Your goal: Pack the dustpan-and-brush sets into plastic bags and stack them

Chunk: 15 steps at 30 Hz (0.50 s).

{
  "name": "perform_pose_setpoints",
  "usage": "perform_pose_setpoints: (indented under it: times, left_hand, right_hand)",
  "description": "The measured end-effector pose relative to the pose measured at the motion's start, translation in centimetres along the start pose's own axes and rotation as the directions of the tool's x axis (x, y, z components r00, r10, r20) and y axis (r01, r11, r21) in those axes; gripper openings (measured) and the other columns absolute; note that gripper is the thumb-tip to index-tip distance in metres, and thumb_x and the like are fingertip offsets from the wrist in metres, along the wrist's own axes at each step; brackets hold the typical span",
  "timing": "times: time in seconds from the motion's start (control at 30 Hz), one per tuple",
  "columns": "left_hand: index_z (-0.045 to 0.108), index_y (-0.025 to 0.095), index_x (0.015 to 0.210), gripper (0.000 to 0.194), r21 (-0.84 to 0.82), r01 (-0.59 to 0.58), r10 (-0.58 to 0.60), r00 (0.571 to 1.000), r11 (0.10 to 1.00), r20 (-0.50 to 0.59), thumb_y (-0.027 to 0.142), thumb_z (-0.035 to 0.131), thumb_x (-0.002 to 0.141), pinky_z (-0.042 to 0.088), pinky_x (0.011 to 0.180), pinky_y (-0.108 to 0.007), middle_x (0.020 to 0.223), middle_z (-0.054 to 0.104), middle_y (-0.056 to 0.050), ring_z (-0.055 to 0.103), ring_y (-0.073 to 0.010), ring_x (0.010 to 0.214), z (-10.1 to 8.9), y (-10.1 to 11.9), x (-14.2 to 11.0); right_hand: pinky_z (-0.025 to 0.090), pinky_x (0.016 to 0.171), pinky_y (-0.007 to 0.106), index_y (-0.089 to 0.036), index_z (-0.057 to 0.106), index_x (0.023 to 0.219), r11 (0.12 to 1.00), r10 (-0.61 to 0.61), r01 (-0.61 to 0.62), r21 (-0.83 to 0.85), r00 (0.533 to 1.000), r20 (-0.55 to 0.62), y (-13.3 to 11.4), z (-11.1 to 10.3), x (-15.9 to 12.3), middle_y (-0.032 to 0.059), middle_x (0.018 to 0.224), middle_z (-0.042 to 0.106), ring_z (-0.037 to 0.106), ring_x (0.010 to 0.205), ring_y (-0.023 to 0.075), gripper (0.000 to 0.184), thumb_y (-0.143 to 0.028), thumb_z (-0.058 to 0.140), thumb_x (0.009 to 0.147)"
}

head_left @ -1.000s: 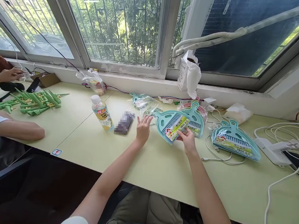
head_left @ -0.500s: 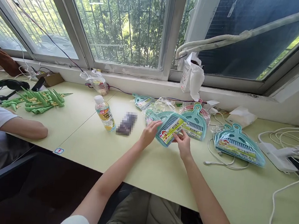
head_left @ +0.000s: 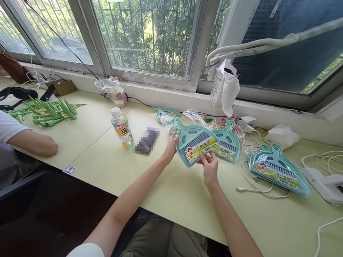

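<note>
A teal dustpan [head_left: 185,137] with a striped brush and a colourful label card is held up above the table, tilted, its handle toward the upper left. My right hand [head_left: 210,168] pinches its lower right edge, thumb on the front over the card. At the left edge, below the handle, is my left hand [head_left: 170,147], closed against the pan with its fingers partly hidden behind it. Just behind lie another teal dustpan [head_left: 228,138] with a brush and card, a pink one [head_left: 238,128] and clear plastic wrapping [head_left: 195,115].
More wrapped teal dustpans [head_left: 276,165] lie at the right, beside white cables and a power strip [head_left: 324,184]. Left of my hands stand a drink bottle [head_left: 122,129] and a blurred dark object [head_left: 147,141]. Green pointed pieces [head_left: 51,112] lie near another person's arm [head_left: 38,143].
The held dustpan has turned so its handle shows at the upper left. My left hand has moved from over its front to its left edge. My right hand keeps its grip.
</note>
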State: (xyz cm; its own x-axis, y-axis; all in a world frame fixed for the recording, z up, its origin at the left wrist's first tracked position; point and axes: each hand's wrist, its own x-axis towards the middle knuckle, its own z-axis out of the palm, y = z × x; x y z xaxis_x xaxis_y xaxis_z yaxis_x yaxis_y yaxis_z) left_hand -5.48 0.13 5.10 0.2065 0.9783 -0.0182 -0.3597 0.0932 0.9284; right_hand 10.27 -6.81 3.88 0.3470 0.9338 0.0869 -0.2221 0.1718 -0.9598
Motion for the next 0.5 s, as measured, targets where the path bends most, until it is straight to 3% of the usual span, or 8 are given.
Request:
perform_pose_setpoints:
  times: [0.1,0.17,0.33,0.5]
  left_hand:
    - [0.042,0.028,0.134,0.059,-0.049,0.067,-0.058,0.985,0.997,0.163,0.048,0.06,0.082,0.049,0.095,-0.04,0.128,0.058,-0.006,0.059,-0.0234,0.111,0.8,-1.0,-0.5]
    - [0.044,0.029,0.132,0.058,-0.062,0.062,-0.049,0.98,0.996,0.194,0.048,0.061,0.081,0.049,0.095,-0.04,0.127,0.058,-0.005,0.059,-0.0228,0.111,1.3,-1.4,-1.0]
    - [0.043,0.03,0.132,0.056,-0.144,0.016,0.009,0.984,0.989,0.177,0.044,0.062,0.081,0.049,0.096,-0.036,0.129,0.057,-0.003,0.056,-0.0213,0.115,2.0,-1.1,-1.5]
    - [0.051,0.021,0.126,0.052,-0.211,0.108,-0.077,0.986,0.971,0.15,0.038,0.065,0.079,0.048,0.096,-0.04,0.117,0.064,-0.007,0.06,-0.024,0.107,2.2,-1.0,-1.7]
  right_hand:
    - [0.057,0.067,0.036,-0.019,0.053,0.119,1.0,-0.01,0.01,0.006,0.999,-0.039,0.0,0.0,-0.1,0.0085,0.099,0.069,0.066,0.081,0.021,0.06,-0.045,0.072,0.068]
    - [0.057,0.07,0.038,-0.019,0.052,0.119,1.0,-0.009,0.011,0.02,0.997,-0.073,-0.1,0.0,-0.1,0.0091,0.1,0.069,0.066,0.082,0.0213,0.06,-0.045,0.072,0.068]
    - [0.057,0.073,0.039,-0.02,0.051,0.118,0.999,0.02,-0.017,0.038,0.997,-0.08,-0.5,0.0,-0.2,0.0087,0.099,0.069,0.067,0.08,0.0203,0.06,-0.044,0.073,0.067]
    - [0.058,0.073,0.04,-0.02,0.052,0.117,1.0,0.019,-0.02,-0.022,0.999,-0.032,-1.2,-0.1,-0.2,0.0097,0.099,0.069,0.067,0.081,0.0219,0.061,-0.046,0.073,0.067]
